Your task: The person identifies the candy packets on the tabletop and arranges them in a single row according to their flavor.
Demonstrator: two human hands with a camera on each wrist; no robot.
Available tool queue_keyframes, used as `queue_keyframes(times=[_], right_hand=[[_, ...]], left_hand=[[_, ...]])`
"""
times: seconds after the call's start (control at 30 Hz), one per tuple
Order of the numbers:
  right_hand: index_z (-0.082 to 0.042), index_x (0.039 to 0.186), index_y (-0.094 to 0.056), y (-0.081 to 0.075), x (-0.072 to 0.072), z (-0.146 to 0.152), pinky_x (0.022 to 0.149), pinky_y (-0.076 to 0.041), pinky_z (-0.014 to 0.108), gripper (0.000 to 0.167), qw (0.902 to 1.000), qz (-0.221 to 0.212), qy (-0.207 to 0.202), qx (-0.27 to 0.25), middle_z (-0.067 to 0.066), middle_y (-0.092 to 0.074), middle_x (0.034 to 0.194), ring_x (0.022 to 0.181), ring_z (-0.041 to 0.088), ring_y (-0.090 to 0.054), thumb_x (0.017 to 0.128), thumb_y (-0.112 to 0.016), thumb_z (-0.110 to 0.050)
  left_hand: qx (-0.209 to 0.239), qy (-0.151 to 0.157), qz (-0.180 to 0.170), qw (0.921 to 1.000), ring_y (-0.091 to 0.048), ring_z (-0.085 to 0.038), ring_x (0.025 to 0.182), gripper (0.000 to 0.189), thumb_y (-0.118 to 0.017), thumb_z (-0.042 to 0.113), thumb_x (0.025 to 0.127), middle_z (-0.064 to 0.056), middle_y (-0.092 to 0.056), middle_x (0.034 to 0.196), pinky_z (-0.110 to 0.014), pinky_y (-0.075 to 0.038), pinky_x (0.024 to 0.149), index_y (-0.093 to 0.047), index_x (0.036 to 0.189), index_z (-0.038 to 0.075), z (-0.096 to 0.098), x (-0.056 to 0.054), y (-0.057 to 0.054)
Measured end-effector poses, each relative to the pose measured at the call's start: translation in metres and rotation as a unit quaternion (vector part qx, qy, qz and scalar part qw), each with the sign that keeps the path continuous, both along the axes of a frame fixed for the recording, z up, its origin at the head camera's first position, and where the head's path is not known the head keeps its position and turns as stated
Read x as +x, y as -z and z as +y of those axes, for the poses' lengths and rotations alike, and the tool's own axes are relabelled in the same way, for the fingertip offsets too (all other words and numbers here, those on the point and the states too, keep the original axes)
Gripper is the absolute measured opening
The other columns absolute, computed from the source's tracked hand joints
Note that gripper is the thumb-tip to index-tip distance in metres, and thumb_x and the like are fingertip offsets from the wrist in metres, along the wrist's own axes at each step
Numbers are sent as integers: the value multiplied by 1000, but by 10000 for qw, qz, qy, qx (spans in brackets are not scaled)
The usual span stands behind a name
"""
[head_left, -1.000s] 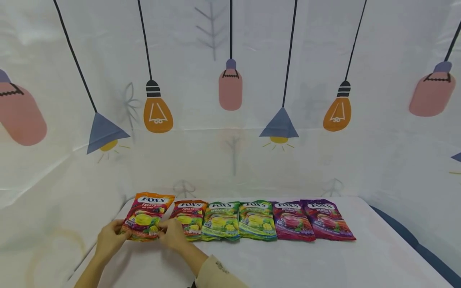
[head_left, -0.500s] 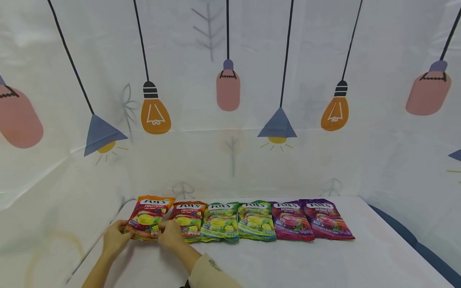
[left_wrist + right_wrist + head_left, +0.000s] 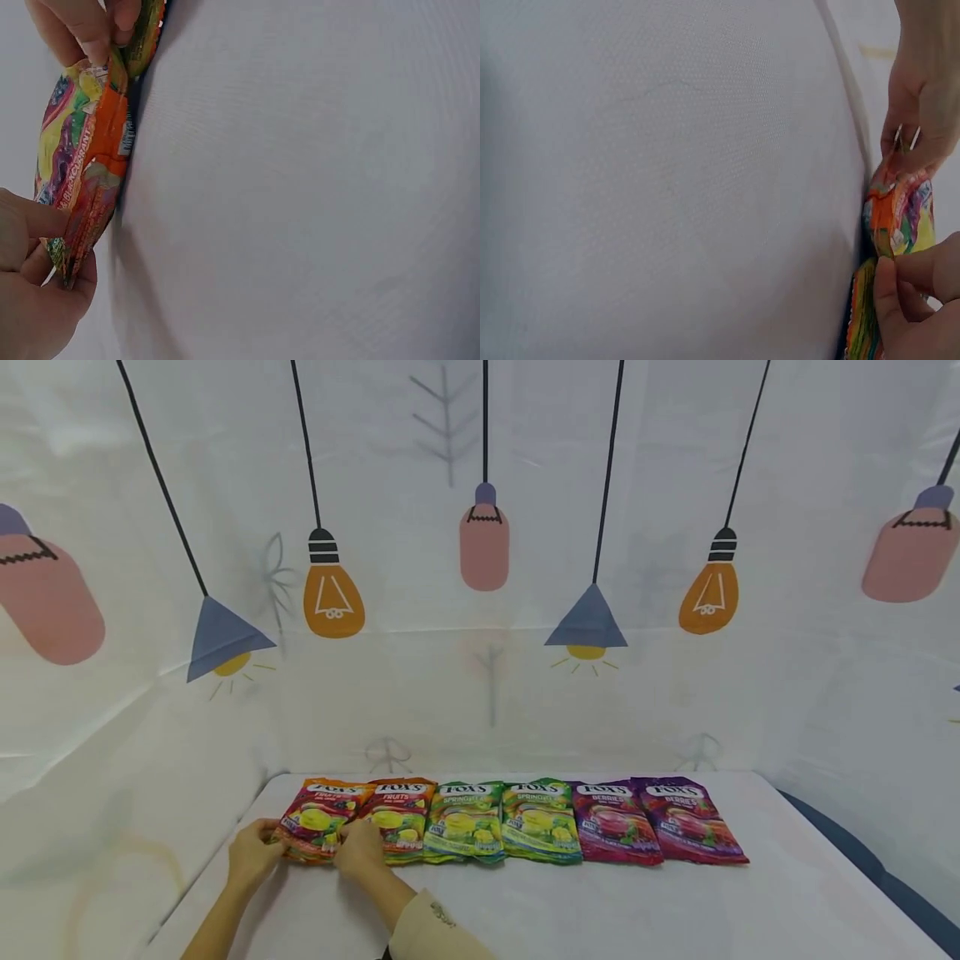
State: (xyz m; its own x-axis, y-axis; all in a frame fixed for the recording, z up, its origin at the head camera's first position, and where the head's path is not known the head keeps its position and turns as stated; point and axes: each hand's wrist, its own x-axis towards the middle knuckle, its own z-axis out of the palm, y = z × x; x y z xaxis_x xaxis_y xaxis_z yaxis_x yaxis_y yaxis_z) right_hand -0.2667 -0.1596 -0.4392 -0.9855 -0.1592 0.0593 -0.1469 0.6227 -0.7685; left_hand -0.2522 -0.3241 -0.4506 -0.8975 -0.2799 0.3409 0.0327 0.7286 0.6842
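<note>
At the left end of a row lies an orange-and-red Fox's Fruits candy bag (image 3: 317,820), its lower edge toward me. My left hand (image 3: 253,857) pinches its lower left corner, thumb on top and fingers beneath in the left wrist view. The lower right corner is between the thumb and fingers of my right hand (image 3: 922,304). A second Fruits candy bag (image 3: 403,820) lies directly to the right, its left side overlapped by the held bag and partly hidden by my right hand.
Further right along the row are two green Springtea candy bags (image 3: 463,822) and two purple Berries candy bags (image 3: 617,824). The white table (image 3: 570,910) meets a pale curtain (image 3: 420,693) printed with lamps behind. Dark blue fabric (image 3: 840,843) shows beyond its right edge.
The held Fruits bag has come down from a raised tilt to lie flatter, its top edge lower and closer to the neighbouring bag. Both hands still hold its lower corners.
</note>
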Motion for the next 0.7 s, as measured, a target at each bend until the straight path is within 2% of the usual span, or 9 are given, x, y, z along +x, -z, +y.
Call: queue_keyframes(times=[0.1, 0.27, 0.37, 0.47, 0.57, 0.7], right_hand=[[-10, 107, -73, 0, 0, 2, 82, -51, 30, 23, 9998, 90, -140, 78, 3, -68, 108, 98, 13, -58, 84, -69, -8], [-7, 99, -74, 1, 1, 6, 70, -50, 25, 17, 9980, 368, -361, 370, 1, -68, 97, 85, 8, -56, 83, -70, -11], [-6, 94, -74, 4, 3, 7, 70, -51, 24, 15, 9937, 702, -379, 782, 1, -65, 90, 85, 7, -58, 81, -73, -14], [-7, 91, -73, 9, 6, 6, 71, -51, 23, 16, 9828, 1107, -284, 1452, 1, -64, 86, 84, 9, -61, 80, -74, -19], [-10, 92, -73, 12, 9, 5, 72, -52, 22, 19, 9729, 1266, -201, 1926, 0, -63, 85, 82, 9, -62, 81, -74, -25], [-11, 95, -73, 14, 10, 8, 72, -52, 22, 19, 9782, 1271, -250, 1625, -1, -63, 87, 85, 8, -61, 82, -73, -24]], left_hand=[[74, -10, -157, 9998, -53, -50, 99, 39, -59, 5, 78, -32, -63, 100, -54, -40, 85, -56, 109, -18, -1, 0, 2], [8, 46, -506, 9987, -49, -53, 106, 42, -59, 11, 83, -36, -57, 111, -58, -37, 91, -54, 113, -18, -6, 5, 5], [-203, 17, -488, 9986, -52, -51, 103, 43, -62, 14, 83, -35, -60, 106, -56, -39, 88, -56, 111, -17, -8, 8, 6], [-419, -24, -431, 9982, -57, -49, 94, 45, -67, 19, 81, -32, -64, 97, -53, -42, 82, -57, 106, -17, -10, 12, 8], [-572, -82, -480, 9972, -59, -46, 87, 45, -69, 22, 80, -29, -65, 90, -50, -44, 76, -59, 102, -16, -13, 17, 9], [-665, -139, -445, 9967, -61, -41, 82, 43, -71, 22, 80, -25, -67, 85, -45, -45, 71, -61, 98, -15, -17, 22, 12]])
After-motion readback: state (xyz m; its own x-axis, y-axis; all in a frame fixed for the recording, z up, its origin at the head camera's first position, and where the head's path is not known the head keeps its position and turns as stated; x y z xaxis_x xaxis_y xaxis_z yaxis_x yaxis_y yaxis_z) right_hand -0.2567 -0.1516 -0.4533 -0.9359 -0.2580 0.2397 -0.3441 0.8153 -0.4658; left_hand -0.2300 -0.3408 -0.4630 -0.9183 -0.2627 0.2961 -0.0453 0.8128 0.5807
